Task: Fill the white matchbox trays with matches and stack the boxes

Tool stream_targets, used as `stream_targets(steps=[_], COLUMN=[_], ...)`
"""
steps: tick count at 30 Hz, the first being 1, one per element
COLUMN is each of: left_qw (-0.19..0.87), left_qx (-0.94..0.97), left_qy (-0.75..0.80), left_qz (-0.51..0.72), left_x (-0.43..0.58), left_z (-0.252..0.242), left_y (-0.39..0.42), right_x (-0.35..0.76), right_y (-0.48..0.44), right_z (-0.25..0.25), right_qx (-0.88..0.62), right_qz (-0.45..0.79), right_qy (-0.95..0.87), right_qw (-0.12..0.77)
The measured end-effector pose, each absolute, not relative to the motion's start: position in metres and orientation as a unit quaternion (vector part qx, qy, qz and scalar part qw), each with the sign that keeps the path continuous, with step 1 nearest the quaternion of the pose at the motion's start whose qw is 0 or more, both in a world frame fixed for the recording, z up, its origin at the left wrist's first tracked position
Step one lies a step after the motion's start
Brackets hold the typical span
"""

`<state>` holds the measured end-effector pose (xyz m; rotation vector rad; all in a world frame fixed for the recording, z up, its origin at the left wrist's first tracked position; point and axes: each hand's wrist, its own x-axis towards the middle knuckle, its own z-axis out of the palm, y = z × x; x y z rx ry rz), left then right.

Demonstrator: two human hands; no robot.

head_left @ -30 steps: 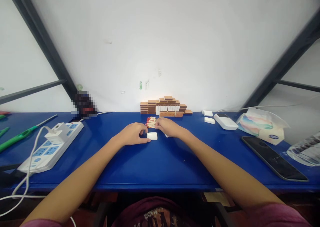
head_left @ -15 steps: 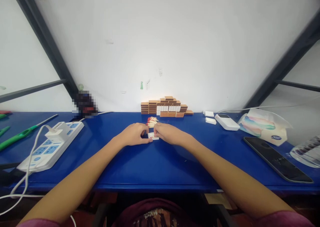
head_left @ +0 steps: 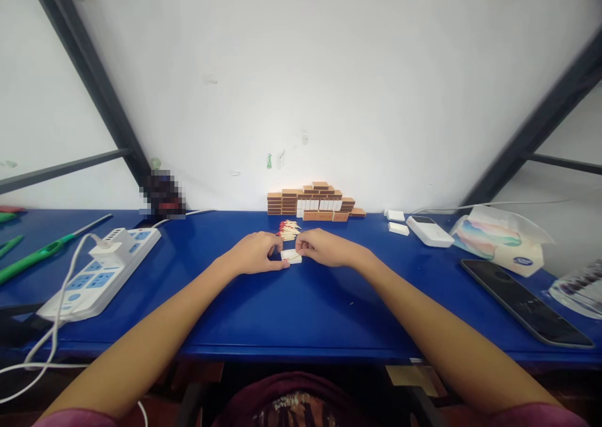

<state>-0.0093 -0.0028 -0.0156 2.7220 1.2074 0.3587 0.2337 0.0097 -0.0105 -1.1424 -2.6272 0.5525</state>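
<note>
A small white matchbox tray [head_left: 291,256] lies on the blue table [head_left: 301,314] between my hands. My left hand [head_left: 256,253] is curled, thumb and fingers pinching the tray's left end. My right hand [head_left: 324,247] is closed in a pinch at the tray's right side, holding matchsticks over it. Just behind them lies a loose heap of red-tipped matchsticks [head_left: 286,229]. A stack of brown matchboxes [head_left: 315,201] stands against the wall.
A white power strip [head_left: 101,270] with cable lies left, beside green tools [head_left: 32,259]. To the right are two white trays [head_left: 397,222], a white device [head_left: 430,231], a tissue pack [head_left: 498,239] and a black phone [head_left: 524,301].
My right hand came back from the matchstick heap to the white tray and now pinches at its right end. My left hand stayed on the tray.
</note>
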Motion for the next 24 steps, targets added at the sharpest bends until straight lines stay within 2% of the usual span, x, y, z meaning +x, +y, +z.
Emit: stream_targets(steps=[14,20,24], left_qw=[0.072,0.069,0.068], left_qx=[0.905,0.907,0.906], left_qy=[0.403,0.398,0.398], left_qz=[0.118,0.122,0.122], left_x=[-0.009,-0.010,-0.010], left_z=[-0.017,-0.018,-0.017], left_y=[-0.002,-0.001,-0.001], right_x=[0.227,0.224,0.223], right_y=[0.006,0.001,0.001], right_z=[-0.014,-0.011,-0.009], right_qx=[-0.430,-0.416,-0.405], right_qz=[0.197,0.213,0.222], right_qy=[-0.866,-0.875,-0.874], right_qw=[0.161,0.126,0.151])
